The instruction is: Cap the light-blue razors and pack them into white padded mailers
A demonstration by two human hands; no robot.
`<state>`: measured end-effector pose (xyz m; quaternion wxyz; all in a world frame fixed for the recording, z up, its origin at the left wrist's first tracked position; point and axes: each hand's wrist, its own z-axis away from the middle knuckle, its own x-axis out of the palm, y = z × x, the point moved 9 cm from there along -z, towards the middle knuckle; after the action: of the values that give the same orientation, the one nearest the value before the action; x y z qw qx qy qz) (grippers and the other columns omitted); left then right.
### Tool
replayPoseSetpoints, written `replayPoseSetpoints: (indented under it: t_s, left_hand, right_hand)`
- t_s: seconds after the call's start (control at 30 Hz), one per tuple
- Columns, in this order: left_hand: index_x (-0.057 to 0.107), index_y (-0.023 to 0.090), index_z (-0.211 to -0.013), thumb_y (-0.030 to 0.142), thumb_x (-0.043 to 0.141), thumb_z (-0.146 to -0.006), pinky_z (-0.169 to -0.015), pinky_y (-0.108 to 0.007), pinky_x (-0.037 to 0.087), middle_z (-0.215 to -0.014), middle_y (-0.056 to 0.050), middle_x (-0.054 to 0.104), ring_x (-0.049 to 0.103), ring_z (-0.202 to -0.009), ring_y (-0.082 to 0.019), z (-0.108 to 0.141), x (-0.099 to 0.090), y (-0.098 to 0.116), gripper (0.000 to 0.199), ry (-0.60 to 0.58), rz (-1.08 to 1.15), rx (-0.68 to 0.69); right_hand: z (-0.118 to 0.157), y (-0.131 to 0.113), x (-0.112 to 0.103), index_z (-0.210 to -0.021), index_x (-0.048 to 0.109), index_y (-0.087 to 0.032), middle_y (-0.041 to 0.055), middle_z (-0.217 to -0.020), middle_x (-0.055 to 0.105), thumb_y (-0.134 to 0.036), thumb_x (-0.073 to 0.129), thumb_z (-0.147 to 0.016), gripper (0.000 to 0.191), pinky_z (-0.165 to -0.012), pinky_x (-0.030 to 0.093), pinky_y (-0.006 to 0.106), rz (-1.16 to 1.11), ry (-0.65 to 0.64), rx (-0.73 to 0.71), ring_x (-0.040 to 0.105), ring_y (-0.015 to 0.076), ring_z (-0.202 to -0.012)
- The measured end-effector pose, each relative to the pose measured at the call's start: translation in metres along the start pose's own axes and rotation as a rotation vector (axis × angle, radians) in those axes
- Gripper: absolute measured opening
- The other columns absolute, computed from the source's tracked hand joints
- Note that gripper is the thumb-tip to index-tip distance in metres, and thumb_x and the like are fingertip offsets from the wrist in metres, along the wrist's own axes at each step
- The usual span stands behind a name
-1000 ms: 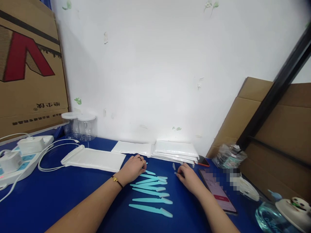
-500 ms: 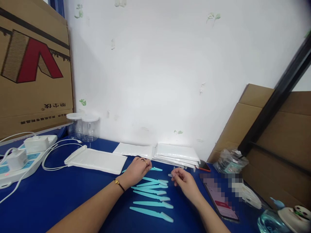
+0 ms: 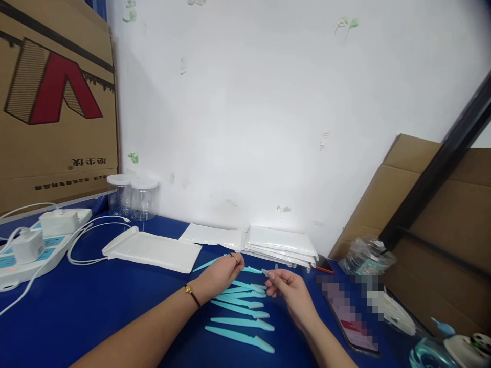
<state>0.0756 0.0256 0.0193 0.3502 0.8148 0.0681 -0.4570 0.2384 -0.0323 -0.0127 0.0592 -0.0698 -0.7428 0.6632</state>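
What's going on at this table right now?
A person's left hand holds a slim turquoise plastic tool, and the right hand pinches a small translucent cap right by its tip. Whether the cap is on the tip is too small to tell. More turquoise tools with pale ends lie in a loose column on the blue tabletop, nearer the person. A stack of flat white packets sits behind, against the wall.

At six o'clock, the left hand (image 3: 223, 273) partly hides slim turquoise plastic razors (image 3: 253, 270), and the picture's left edge crops the brown cardboard box (image 3: 88, 143) at ten.
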Motion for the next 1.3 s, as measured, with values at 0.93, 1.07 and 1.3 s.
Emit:
replayPoseSetpoints:
  t_s: [0.93,1.07,1.3]
  left_hand:
    - [0.059,0.018,-0.077,0.016,0.054,-0.078,-0.071,-0.028,0.041,-0.085,-0.005,0.063,0.059,-0.080,-0.019,0.007,-0.019,-0.051,0.006,-0.070,-0.378,-0.248]
    - [0.058,0.021,-0.078,0.019,0.051,-0.080,-0.065,-0.025,0.039,-0.082,-0.001,0.064,0.059,-0.074,-0.016,0.005,-0.012,-0.038,0.008,-0.071,-0.286,-0.171]
    - [0.060,0.021,-0.077,0.019,0.052,-0.078,-0.065,-0.025,0.039,-0.081,-0.001,0.064,0.058,-0.076,-0.016,0.003,0.007,-0.031,0.008,-0.062,-0.184,-0.131]
  right_hand:
    - [-0.021,0.000,-0.018,-0.091,0.065,-0.020,0.0092,-0.091,0.061,-0.019,0.044,-0.086,0.021,-0.079,0.047,0.032,1.256,-0.061,-0.332,0.058,0.0230,-0.088]
    - [-0.019,-0.001,-0.013,-0.084,0.060,-0.021,0.0070,-0.089,0.058,-0.021,0.043,-0.089,0.018,-0.073,0.047,0.031,1.317,-0.052,-0.344,0.059,0.0216,-0.082]
    - [-0.015,0.000,-0.013,-0.093,0.065,-0.020,0.0080,-0.090,0.060,-0.013,0.040,-0.086,0.027,-0.075,0.047,0.028,1.252,-0.110,-0.354,0.060,0.0196,-0.081]
